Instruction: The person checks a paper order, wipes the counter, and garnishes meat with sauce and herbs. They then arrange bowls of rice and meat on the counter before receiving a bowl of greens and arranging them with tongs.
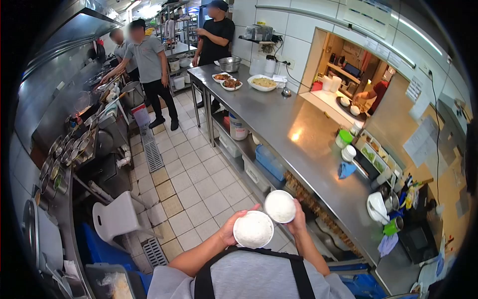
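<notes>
Two white bowls filled with white rice are held in front of my chest, close together. My left hand (230, 228) grips the left bowl of rice (253, 229) from its outer side, the fingers partly hidden behind it. Round the right side of the other bowl of rice (280, 206) my right hand (298, 219) is wrapped; its fingertips are mostly hidden. That second bowl sits slightly higher and further right, near the front edge of the steel counter (294, 134). Both bowls are upright.
Dishes of food (231, 83), a noodle-like dish (262, 83) and a metal bowl (229, 64) stand on the counter's far end. Beyond the serving window, a tray (350, 110) holds white bowls. A white stool (119, 219) stands left. Several people are further back, one beside the stove.
</notes>
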Tool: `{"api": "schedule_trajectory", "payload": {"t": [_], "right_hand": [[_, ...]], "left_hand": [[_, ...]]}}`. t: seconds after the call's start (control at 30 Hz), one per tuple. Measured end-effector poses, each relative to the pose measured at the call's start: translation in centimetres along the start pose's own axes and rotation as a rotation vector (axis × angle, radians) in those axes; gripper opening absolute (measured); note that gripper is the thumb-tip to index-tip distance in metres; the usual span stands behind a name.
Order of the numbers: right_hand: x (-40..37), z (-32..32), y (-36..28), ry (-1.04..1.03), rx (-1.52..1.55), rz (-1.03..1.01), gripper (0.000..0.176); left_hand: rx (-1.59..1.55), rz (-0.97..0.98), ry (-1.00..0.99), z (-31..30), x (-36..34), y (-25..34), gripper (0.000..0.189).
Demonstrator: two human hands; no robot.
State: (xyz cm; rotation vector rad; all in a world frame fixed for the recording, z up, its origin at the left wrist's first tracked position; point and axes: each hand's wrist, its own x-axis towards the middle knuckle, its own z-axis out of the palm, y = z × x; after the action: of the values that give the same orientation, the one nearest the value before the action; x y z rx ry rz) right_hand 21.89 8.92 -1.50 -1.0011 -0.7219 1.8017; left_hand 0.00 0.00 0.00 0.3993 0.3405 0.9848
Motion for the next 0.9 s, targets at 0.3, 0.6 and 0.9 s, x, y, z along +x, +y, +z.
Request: {"api": "schedule_trajectory", "payload": {"t": [0.3, 0.6, 0.9], "right_hand": [[10.6, -9.7, -6.6, 0.378, -0.097, -0.218, 0.043], [21.1, -15.5, -13.0, 0.386, -0.296, -0.296, 0.037], [29.9, -18.2, -15.4, 0.277, -0.21, -0.305, 0.048]], "left_hand": [[-0.183, -0.111, 0.232, -2.8, 10.6, 7.4, 0.056], [0.143, 0.131, 0.422, -5.8, 27.8, 10.3, 0.05], [0.941, 0.64, 0.925, -11.2, 42.9, 12.7, 0.054]]}}
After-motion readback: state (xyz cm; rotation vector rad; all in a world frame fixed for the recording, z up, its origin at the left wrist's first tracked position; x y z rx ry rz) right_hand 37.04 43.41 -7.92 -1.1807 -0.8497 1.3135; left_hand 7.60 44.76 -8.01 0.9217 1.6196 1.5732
